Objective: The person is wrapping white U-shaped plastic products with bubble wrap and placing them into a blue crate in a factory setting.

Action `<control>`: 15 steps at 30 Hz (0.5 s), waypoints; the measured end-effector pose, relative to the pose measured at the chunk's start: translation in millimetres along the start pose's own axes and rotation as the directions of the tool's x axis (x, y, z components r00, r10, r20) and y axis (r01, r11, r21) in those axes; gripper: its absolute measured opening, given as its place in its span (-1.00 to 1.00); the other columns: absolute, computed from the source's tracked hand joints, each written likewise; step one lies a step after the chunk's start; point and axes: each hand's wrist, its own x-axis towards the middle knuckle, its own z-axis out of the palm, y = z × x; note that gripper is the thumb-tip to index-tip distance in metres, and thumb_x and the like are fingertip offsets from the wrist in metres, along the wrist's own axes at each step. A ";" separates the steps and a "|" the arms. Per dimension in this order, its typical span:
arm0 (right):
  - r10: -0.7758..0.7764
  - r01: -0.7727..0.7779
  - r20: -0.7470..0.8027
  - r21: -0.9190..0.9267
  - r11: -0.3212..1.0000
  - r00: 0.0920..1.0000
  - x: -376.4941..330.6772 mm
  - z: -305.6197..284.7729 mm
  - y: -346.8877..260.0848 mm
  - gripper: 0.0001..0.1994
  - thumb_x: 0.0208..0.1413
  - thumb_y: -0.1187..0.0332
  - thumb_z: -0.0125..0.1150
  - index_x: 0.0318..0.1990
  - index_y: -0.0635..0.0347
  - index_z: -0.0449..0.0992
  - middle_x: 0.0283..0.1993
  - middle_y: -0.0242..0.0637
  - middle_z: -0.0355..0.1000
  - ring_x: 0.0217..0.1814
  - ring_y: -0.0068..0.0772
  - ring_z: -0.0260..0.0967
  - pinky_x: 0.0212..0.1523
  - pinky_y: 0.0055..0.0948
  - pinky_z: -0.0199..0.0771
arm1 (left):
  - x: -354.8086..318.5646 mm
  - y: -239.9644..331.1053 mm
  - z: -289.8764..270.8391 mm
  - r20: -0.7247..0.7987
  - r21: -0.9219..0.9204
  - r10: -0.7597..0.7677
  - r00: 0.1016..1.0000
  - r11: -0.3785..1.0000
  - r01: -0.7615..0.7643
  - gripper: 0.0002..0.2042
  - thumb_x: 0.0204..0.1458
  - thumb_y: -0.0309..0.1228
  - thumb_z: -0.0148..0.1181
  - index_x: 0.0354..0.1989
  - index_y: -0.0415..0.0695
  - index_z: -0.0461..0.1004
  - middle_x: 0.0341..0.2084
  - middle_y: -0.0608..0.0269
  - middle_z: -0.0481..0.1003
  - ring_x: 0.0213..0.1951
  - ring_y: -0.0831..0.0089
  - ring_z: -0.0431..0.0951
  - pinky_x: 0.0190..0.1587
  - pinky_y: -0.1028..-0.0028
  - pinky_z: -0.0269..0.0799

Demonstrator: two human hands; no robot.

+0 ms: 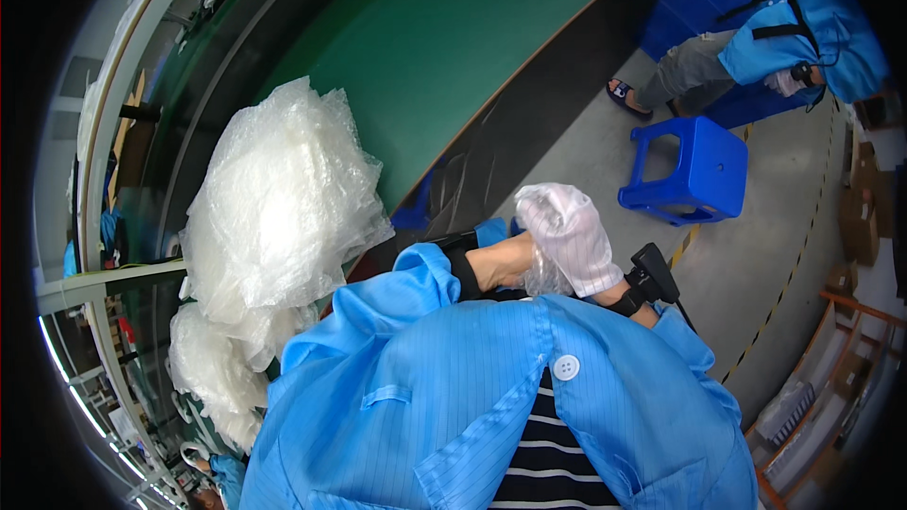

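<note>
In front of my chest my two hands meet. My right hand [572, 236], in a white striped glove, is closed with its fingers curled down over crumpled clear plastic wrap [542, 276]. My left hand [515, 260] comes in beside it; a bare part next to the dark cuff shows, while its fingers are hidden behind the plastic and the right glove. To the left, a large heap of clear bubble-wrap bags [283, 198] lies on the green tabletop [425, 47], apart from both hands.
More bubble wrap [213, 368] hangs lower at the left, by a pale metal frame [113, 279]. A blue plastic stool [694, 170] stands on the grey floor to the right. Beyond it, a person in a blue coat [784, 38] is beside blue bins [675, 9]. Cartons [858, 227] line the far right.
</note>
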 end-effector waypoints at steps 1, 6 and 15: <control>0.004 -0.004 0.010 0.003 1.000 1.000 0.1 2.0 1.3 -0.81 -0.05 0.43 0.17 -0.25 0.29 0.47 -0.36 -0.17 0.45 -0.35 -0.28 0.42 -0.27 -0.38 0.40 | -1.7 0.5 -2.9 -0.003 -0.010 0.000 1.000 1.000 0.000 -0.73 0.11 -0.46 0.00 -0.01 -0.23 0.31 -0.17 0.19 0.41 -0.21 0.48 0.49 -0.30 0.54 0.50; 0.292 -0.300 -0.136 -0.046 0.953 0.947 -17.1 8.5 64.1 -0.83 0.12 0.35 0.03 -0.30 0.30 0.42 -0.40 -0.25 0.37 -0.37 -0.40 0.35 -0.34 -0.48 0.35 | -2.8 -0.3 -9.3 0.018 -0.164 0.107 0.994 0.981 -0.102 -0.34 0.07 -0.30 0.12 0.24 -0.22 -0.10 0.12 0.11 0.15 0.09 0.32 0.29 0.03 0.37 0.36; 0.603 -0.705 0.640 0.688 -0.173 0.476 -34.5 43.0 53.6 -0.53 0.25 0.03 -0.25 0.09 0.23 0.29 -0.01 -0.23 0.33 0.01 -0.39 0.30 0.01 -0.43 0.32 | 16.7 -72.7 -56.7 -0.375 -0.395 0.020 0.927 0.901 -0.179 -0.40 0.02 -0.41 0.18 0.22 -0.03 0.02 0.11 0.18 0.23 0.14 0.27 0.26 0.17 0.29 0.23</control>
